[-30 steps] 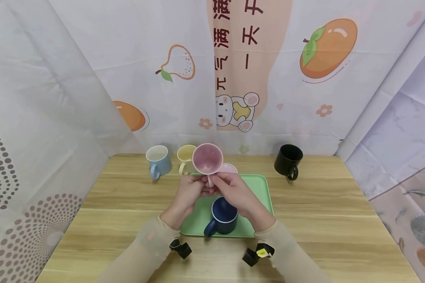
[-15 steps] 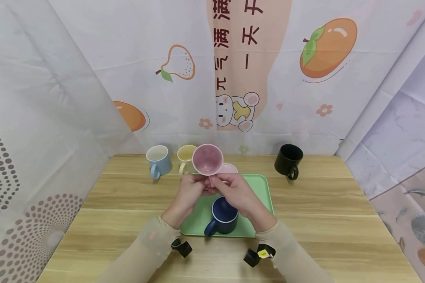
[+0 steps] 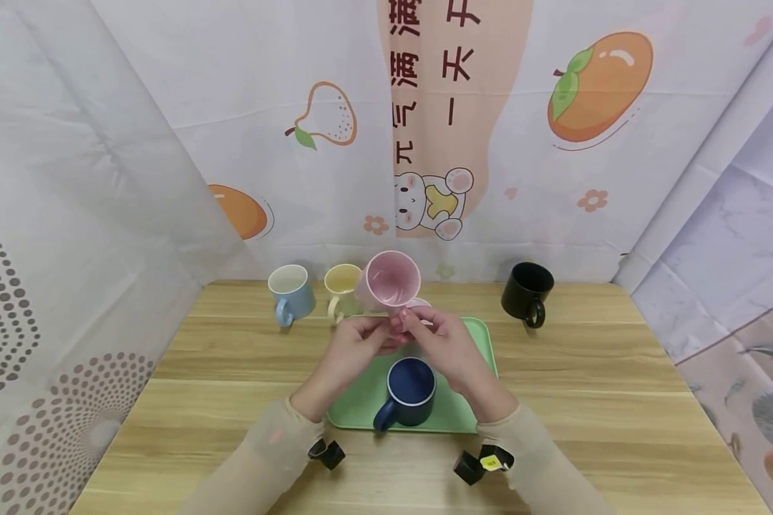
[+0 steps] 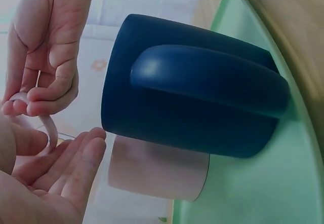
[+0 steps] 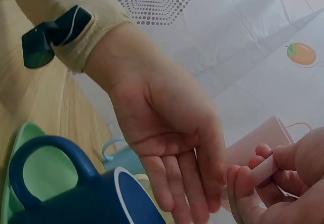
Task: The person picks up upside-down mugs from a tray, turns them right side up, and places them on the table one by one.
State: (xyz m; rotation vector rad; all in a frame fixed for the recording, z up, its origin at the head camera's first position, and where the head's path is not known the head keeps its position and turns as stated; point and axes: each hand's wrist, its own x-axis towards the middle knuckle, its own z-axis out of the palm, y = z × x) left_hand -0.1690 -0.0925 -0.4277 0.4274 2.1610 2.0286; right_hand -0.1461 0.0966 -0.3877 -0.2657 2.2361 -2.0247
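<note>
My right hand (image 3: 451, 350) pinches the handle of a pink mug (image 3: 393, 280), raised above the back of a green tray (image 3: 451, 411). The mug's mouth tilts toward me. My left hand (image 3: 353, 352) is close beside the handle; its fingers look straight and palm-up in the right wrist view, with the thumb near the mug. Contact there is hard to tell. Below the hands, a dark blue mug (image 3: 411, 392) stands on the tray, handle toward the front left. Behind it is a paler pink mug (image 4: 157, 168), mostly hidden by the hands in the head view.
A light blue mug (image 3: 291, 292) and a yellow mug (image 3: 343, 286) stand at the back left of the wooden table (image 3: 586, 400). At the back right is a black mug (image 3: 527, 292). A printed curtain (image 3: 264, 143) hangs right behind them.
The raised pink mug has moved a little right and up and turned, showing more of its left side. My right hand has shifted right with it; the left fingers have loosened from the handle.
</note>
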